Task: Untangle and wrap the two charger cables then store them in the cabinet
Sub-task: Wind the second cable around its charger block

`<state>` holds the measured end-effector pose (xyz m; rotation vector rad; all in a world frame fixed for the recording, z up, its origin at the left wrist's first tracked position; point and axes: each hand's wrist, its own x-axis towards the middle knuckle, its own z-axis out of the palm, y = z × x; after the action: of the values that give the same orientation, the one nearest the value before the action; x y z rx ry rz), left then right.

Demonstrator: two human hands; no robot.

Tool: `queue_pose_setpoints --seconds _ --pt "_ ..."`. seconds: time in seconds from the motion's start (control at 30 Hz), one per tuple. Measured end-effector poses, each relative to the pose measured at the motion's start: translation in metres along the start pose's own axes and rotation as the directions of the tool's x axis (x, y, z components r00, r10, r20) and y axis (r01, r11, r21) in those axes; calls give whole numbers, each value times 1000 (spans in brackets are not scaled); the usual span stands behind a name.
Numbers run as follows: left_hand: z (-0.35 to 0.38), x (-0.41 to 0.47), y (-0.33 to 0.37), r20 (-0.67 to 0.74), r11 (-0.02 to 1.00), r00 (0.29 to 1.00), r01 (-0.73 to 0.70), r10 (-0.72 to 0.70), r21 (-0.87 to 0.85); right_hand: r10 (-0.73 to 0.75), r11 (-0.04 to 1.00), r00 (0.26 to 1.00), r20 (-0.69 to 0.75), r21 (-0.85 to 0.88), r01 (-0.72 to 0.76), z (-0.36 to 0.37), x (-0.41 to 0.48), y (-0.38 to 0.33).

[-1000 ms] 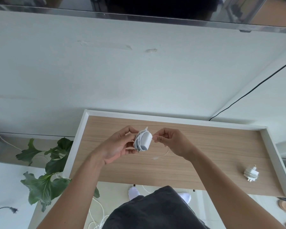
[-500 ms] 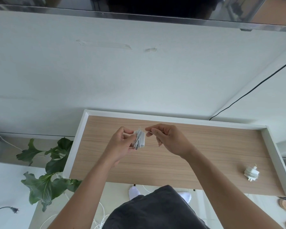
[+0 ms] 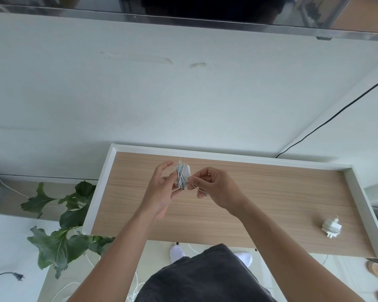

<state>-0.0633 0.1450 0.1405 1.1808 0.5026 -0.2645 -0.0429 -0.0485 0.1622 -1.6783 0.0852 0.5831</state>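
A white charger (image 3: 183, 175) with its white cable wound around it is held above the wooden cabinet top (image 3: 260, 192). My left hand (image 3: 163, 189) grips the charger from the left, thumb and fingers around its body. Just to its right, my right hand (image 3: 214, 188) pinches the loose end of the cable (image 3: 195, 186). A second white charger (image 3: 331, 229), its cable wrapped around it, lies on the cabinet top near the front right corner, untouched.
The cabinet top has a raised white rim (image 3: 227, 155) on three sides. A leafy plant (image 3: 61, 221) stands left of the cabinet. A black cable (image 3: 336, 112) runs along the wall at the right. White cords (image 3: 74, 286) lie on the floor.
My right hand has carried the cable end around the charger and now sits lower, at its right side. The left hand has turned the charger slightly. The second charger has not moved.
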Motion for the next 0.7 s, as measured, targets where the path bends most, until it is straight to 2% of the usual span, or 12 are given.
queue_pose_setpoints --seconds 0.17,0.4,0.53,0.7 --pt "5 -3 -2 19 995 1000 -13 15 -103 70 997 998 2 -27 -70 5 -5 -1" --pt "5 -4 -4 -43 992 996 -74 78 105 90 995 995 -31 -37 -91 3 -5 -1" --pt "3 -4 -8 -68 971 988 -120 137 206 51 999 999 8 6 -51 2 -4 -3" --pt "8 -6 -7 -6 985 994 -111 113 129 -10 993 999 36 -119 14 4 -6 -3"
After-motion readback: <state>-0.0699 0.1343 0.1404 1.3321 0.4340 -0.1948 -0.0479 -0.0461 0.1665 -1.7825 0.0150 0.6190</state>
